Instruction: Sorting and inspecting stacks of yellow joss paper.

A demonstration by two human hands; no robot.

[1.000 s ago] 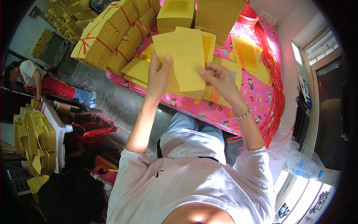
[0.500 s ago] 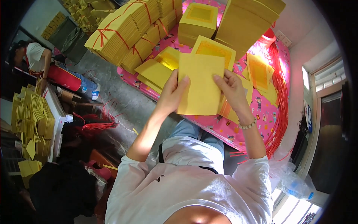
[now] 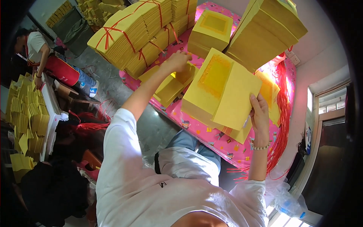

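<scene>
My right hand [image 3: 259, 111] pinches the right edge of a plain yellow paper sheet [image 3: 237, 96], thumb on top. This sheet lies tilted over the right side of a thick stack of yellow paper [image 3: 202, 96], whose top bears an orange-bordered golden square. To the left, my left hand [image 3: 179, 61] is closed at the far edge of a curved, raised yellow sheet [image 3: 187, 74]; its fingertips are partly hidden. Below that sheet lies more yellow paper [image 3: 166, 92], loosely piled on the pink patterned table cover [image 3: 177, 113].
Yellow bundles tied with red string [image 3: 128, 34] stand at the back left. A tall yellow stack [image 3: 264, 36] and a shorter one [image 3: 210, 32] stand behind. Red strings [image 3: 283, 109] hang along the right side. A person [image 3: 39, 49] works at another table, far left.
My left hand has let go of the plain yellow sheet and reached left and away to the loose pile. The right hand has moved right and lowered its sheet onto the stack.
</scene>
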